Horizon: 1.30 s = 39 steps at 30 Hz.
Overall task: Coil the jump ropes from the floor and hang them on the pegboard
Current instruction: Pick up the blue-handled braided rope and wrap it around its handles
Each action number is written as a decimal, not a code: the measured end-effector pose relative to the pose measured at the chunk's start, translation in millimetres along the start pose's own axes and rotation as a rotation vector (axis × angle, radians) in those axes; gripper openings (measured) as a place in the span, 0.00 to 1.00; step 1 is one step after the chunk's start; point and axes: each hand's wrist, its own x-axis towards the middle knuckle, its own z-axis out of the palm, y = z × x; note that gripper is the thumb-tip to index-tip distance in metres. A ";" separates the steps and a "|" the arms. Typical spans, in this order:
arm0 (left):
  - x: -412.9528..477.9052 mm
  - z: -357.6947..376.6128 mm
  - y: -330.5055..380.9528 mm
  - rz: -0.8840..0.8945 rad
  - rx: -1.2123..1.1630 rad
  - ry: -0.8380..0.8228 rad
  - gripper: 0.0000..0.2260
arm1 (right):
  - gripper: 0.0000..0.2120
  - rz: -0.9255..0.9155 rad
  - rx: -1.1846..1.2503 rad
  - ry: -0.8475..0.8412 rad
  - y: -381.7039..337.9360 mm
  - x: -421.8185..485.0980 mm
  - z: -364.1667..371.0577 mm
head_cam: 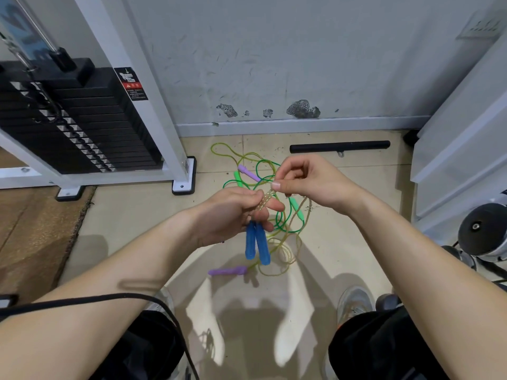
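The left hand (pixel 233 212) grips the 2 blue handles (pixel 256 242) side by side. Its fingers curl round their tops where the cord leaves them, and their free ends hang down. The right hand (pixel 310 182) pinches the glittery clear cord (pixel 264 199) between thumb and forefinger, just beside the left hand. The rest of the cord trails down toward the tiled floor (pixel 131 220).

This looks like the start of coiling the blue-handled rope. To do it well, hold both handles firm as the anchor and let the cord slide through the right pinch to an even length. Then lay each loop into the left palm at the same size. Lift slowly, so the cord does not drag the other ropes up with it.

The cord looks thin, slick and springy, so loose loops may pop open. The handles are translucent plastic, long and slightly tapered.

On the floor lie a green-handled rope (pixel 297 206) and a purple-handled rope (pixel 227 270) with a yellow-green cord, tangled over each other. No pegboard is in view.
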 end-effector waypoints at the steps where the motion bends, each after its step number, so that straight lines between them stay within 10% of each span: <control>1: 0.7 2.5 -0.2 -0.001 -0.020 0.007 0.16 | 0.06 -0.007 0.012 -0.012 -0.2 -0.2 -0.2; 6: 0.0 7.0 1.9 0.019 0.030 -0.082 0.22 | 0.05 0.080 0.119 -0.096 3.6 -2.4 -7.5; 11: 0.0 0.8 4.7 0.084 0.013 -0.112 0.07 | 0.07 0.113 0.132 0.035 15.0 0.9 4.7; 22: 9.4 -10.4 6.7 0.163 -0.128 0.445 0.09 | 0.09 0.119 -0.206 0.097 22.5 -0.3 35.7; 39: 21.0 16.5 -4.0 0.243 -0.271 0.567 0.08 | 0.10 0.061 -0.267 0.364 23.6 -13.5 87.5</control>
